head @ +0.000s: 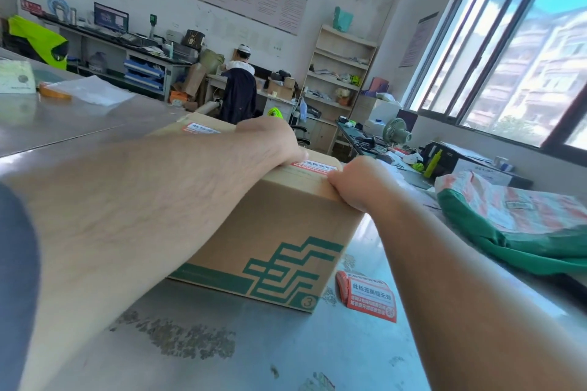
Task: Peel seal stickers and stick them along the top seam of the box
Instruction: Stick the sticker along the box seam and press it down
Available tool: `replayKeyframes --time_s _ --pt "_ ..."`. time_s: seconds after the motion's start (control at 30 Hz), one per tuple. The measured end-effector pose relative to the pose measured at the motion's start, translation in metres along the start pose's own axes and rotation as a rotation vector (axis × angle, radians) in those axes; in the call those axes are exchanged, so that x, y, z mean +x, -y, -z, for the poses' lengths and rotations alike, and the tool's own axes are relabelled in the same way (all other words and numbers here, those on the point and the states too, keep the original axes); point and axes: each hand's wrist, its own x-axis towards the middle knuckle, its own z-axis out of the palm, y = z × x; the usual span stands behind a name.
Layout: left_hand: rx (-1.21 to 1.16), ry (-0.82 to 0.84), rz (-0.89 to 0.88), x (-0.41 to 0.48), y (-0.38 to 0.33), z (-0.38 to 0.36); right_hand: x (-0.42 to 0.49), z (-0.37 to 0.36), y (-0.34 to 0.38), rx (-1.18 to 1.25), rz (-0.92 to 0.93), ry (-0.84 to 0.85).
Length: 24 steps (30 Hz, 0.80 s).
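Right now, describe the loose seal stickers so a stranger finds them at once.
Start at the cardboard box with the green logo on the steel table. Just right of its bottom corner lies the sticker stack, red-bordered, white-centred, the only stickers off the box.

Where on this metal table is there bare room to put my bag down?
Most room: the bare steel table in front of the brown cardboard box, left of the red-and-white sticker stack. Also between the box and the clear plastic sheet. Crowded on the right by the green-and-orange sack.
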Motion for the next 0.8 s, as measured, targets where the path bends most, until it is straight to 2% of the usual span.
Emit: replayKeyframes --time_s 0.1,0.23,0.37,0.5,0.7,0.8 --pt "-0.027 -0.035 -0.044 -0.01 0.005 0.007 -0.001 -0.01 -0.006 0.167 -0.066 -0.106" --pt "-0.285 -0.104 -0.119 -0.027 0.025 0.02 -0.025 -0.023 0.001 0.307 -0.069 -0.235" --pt "-0.541 -0.189 -0.201 -0.069 0.047 0.027 -0.062 -0.035 0.015 0.329 -0.044 -0.343" --pt "-0.634 -0.302 -0.323 -0.114 0.064 0.024 -0.088 -0.046 0.017 0.374 -0.022 -0.42" --pt "-0.806 -0.206 -0.37 -0.158 0.084 -0.01 -0.124 -0.075 0.001 0.459 0.054 -0.605" --pt "-0.845 -0.119 -0.321 -0.168 0.085 -0.045 -0.134 -0.1 -0.013 0.44 0.028 -0.613"
